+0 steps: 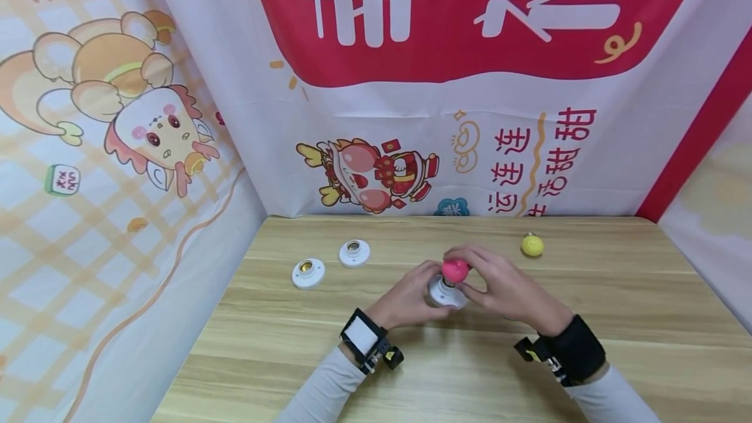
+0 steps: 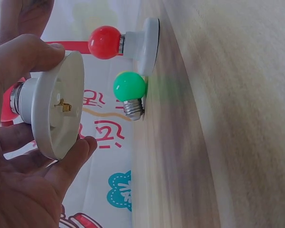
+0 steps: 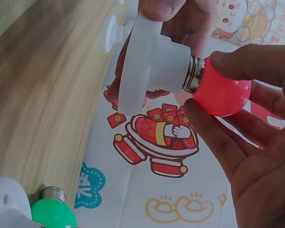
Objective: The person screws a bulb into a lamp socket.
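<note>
My left hand [image 1: 408, 299] grips a round white lamp holder [image 1: 444, 295] by its rim, off the table. In the left wrist view the hollow underside of the lamp holder [image 2: 66, 126] shows a brass screw. A red light bulb [image 1: 455, 271] is in the mouth of this lamp holder. My right hand [image 1: 508, 289] holds the bulb with thumb and fingers around its globe. In the right wrist view, a band of the metal screw base shows between the red bulb [image 3: 225, 97] and the holder.
Two white lamp holders [image 1: 308, 273] [image 1: 354, 252] stand at the table's left. A yellow bulb [image 1: 532, 245] lies at the back right. In the left wrist view are a green bulb [image 2: 129, 87] and another red bulb [image 2: 104, 42] in a holder [image 2: 145, 47]. Printed cloth [image 1: 411, 103] hangs behind the table.
</note>
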A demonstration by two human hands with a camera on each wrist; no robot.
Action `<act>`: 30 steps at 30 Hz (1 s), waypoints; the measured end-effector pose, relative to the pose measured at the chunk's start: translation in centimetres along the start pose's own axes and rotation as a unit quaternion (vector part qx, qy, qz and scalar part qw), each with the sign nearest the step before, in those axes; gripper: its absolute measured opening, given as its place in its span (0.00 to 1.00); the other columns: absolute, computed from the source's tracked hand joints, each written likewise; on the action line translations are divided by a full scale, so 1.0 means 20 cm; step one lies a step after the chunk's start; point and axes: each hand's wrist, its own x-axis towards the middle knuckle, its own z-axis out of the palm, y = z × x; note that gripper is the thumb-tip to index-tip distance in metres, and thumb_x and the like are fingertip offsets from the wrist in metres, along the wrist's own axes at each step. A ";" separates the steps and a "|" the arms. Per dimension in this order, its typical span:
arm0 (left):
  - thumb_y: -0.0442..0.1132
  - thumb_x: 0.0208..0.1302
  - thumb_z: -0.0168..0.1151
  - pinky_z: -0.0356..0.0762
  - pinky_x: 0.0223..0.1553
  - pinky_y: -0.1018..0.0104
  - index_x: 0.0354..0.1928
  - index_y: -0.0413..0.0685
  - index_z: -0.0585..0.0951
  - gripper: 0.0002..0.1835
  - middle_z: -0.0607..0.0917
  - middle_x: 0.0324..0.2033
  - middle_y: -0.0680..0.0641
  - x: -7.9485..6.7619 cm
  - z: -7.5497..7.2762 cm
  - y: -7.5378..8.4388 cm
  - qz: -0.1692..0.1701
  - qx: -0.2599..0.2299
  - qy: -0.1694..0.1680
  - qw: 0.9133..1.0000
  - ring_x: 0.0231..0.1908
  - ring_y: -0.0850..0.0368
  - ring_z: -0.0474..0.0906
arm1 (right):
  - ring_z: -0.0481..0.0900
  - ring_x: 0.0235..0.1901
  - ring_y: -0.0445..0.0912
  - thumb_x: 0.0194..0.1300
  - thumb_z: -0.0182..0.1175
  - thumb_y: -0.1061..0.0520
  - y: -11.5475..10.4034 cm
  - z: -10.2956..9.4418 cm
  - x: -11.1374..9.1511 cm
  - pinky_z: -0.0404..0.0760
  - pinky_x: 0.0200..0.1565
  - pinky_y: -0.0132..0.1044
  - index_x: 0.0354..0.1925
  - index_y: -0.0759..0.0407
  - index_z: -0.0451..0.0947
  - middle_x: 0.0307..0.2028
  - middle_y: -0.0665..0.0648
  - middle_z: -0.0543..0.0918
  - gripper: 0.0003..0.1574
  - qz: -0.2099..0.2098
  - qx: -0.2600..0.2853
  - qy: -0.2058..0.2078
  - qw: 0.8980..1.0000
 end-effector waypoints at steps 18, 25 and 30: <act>0.51 0.54 0.71 0.71 0.57 0.73 0.67 0.55 0.66 0.39 0.74 0.58 0.54 -0.01 -0.01 0.02 -0.001 0.005 0.006 1.000 0.56 0.65 0.70 | 0.76 0.46 0.39 0.55 0.70 0.52 0.00 0.01 0.00 0.83 0.47 0.37 0.54 0.53 0.74 0.50 0.49 0.77 0.29 0.002 -0.026 0.006 1.000; 0.52 0.54 0.71 0.71 0.58 0.72 0.67 0.56 0.66 0.39 0.73 0.59 0.54 -0.01 0.00 0.03 -0.004 0.005 0.004 1.000 0.57 0.65 0.69 | 0.75 0.45 0.37 0.55 0.69 0.41 0.00 0.02 -0.01 0.84 0.45 0.35 0.56 0.50 0.72 0.53 0.48 0.73 0.34 0.031 -0.040 0.000 0.999; 0.51 0.54 0.71 0.72 0.58 0.70 0.68 0.56 0.66 0.40 0.73 0.60 0.53 -0.01 0.00 0.02 -0.001 0.008 0.009 1.000 0.58 0.63 0.69 | 0.76 0.48 0.39 0.56 0.68 0.41 0.00 0.01 -0.02 0.84 0.45 0.38 0.68 0.48 0.62 0.63 0.52 0.68 0.46 0.030 -0.022 -0.010 0.999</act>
